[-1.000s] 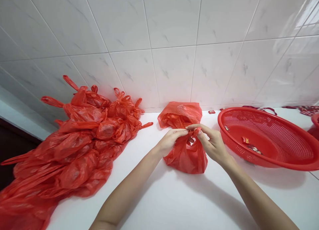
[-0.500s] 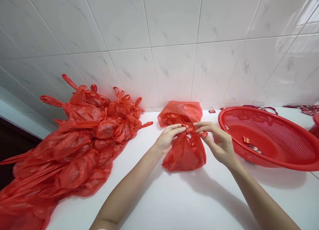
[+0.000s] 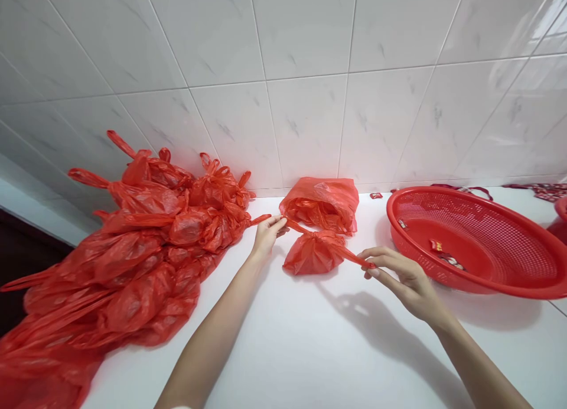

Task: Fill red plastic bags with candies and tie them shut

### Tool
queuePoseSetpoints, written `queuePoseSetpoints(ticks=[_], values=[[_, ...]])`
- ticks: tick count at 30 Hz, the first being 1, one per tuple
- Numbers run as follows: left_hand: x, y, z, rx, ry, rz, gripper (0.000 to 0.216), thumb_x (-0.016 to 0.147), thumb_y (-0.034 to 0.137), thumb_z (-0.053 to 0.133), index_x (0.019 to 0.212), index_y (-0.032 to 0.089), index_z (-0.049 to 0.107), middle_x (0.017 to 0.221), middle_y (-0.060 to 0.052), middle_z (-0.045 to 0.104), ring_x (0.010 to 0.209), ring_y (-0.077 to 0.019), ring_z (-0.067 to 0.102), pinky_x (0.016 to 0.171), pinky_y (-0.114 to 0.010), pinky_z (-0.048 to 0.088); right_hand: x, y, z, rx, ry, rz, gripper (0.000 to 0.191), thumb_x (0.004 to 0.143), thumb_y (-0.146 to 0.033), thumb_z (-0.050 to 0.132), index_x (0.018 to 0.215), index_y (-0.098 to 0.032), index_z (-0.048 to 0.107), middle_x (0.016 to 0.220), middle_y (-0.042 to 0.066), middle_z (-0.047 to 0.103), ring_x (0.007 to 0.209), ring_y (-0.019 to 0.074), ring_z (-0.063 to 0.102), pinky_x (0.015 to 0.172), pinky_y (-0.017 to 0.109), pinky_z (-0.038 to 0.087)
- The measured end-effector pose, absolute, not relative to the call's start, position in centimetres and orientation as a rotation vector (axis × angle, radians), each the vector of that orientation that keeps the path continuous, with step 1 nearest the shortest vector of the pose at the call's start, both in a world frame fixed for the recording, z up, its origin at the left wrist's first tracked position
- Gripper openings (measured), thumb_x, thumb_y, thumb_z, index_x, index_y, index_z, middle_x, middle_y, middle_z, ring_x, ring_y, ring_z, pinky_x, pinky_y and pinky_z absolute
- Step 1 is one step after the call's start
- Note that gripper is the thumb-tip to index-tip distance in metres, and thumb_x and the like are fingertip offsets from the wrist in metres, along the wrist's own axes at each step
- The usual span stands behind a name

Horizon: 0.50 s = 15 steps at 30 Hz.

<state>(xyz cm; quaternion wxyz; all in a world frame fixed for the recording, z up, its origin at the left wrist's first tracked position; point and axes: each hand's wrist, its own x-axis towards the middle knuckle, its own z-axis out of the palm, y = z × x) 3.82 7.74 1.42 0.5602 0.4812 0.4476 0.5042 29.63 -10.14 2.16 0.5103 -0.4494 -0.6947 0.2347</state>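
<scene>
A small red plastic bag [image 3: 313,256], gathered at its neck, is in front of me with its two handles stretched out to opposite sides. My left hand [image 3: 267,234] pinches the end of one handle on the left. My right hand [image 3: 401,279] grips the other handle's end, lower and to the right. The bag's neck looks knotted between them. Just behind it lies another red plastic bag [image 3: 321,190], its mouth open toward me and crumpled red plastic inside. What the small bag contains is hidden.
A heap of filled red bags [image 3: 146,255] covers the left side. On the right stands a red plastic basket [image 3: 478,291] with a few small wrapped packets inside. A small red packet [image 3: 376,195] lies near the tiled wall [image 3: 305,125]. Patterned straps [image 3: 549,191] lie at the back right.
My hands have moved apart, left hand to the left and right hand to the right and down, pulling the handles taut. The bag's neck has drawn tight and its body looks smaller.
</scene>
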Motion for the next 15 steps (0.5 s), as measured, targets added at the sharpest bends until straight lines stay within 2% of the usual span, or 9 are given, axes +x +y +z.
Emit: queuePoseSetpoints(ticks=[2,4,8,12,15], values=[[4.0,7.5,2.1,1.134,1.033,1.194,0.046,0.047,0.051,0.09,0.068,0.017,0.069,0.067,-0.002,0.069,0.063,-0.0149,0.062,0.071,-0.031,0.049,29.6,-10.0,2.6,-1.094,-1.598,0.608,0.027,0.096,-0.039,0.062,0.079,-0.023,0.075,0.099,0.01,0.074,0.088,0.0248,0.071,0.075,0.037,0.06],[4.3,7.3,3.2,1.146,0.99,1.204,0.045,0.049,0.05,0.09,0.071,0.017,0.07,0.071,-0.002,0.071,0.067,-0.0155,0.064,0.074,-0.031,0.051,29.4,-9.5,3.3,-1.072,-1.501,0.692,0.024,0.095,-0.041,0.064,0.082,-0.024,0.076,0.094,0.01,0.074,0.089,0.0256,0.07,0.076,0.039,0.061],[4.9,6.3,6.2,1.242,0.835,1.229,0.037,0.055,0.044,0.089,0.076,0.018,0.072,0.074,0.0,0.07,0.072,-0.0139,0.063,0.075,-0.028,0.052,28.5,-8.2,5.3,-0.928,-1.323,0.868,0.016,0.086,-0.039,0.076,0.093,-0.024,0.075,0.091,0.007,0.073,0.072,0.0204,0.068,0.071,0.04,0.062],[5.8,4.7,8.4,1.423,0.709,1.186,0.024,0.063,0.034,0.083,0.078,0.018,0.072,0.065,0.003,0.062,0.06,-0.0102,0.054,0.062,-0.025,0.047,26.7,-6.7,7.2,-0.935,-1.245,0.851,0.019,0.077,-0.038,0.083,0.084,-0.022,0.074,0.079,0.004,0.07,0.068,0.0176,0.064,0.061,0.032,0.058],[6.3,3.4,9.3,1.519,0.638,1.117,0.023,0.068,0.031,0.081,0.086,0.018,0.073,0.064,0.004,0.058,0.059,-0.0106,0.053,0.061,-0.026,0.047,25.3,-5.9,8.2,-0.942,-1.204,0.87,0.018,0.078,-0.037,0.082,0.082,-0.022,0.073,0.077,0.002,0.07,0.068,0.016,0.063,0.059,0.028,0.055]])
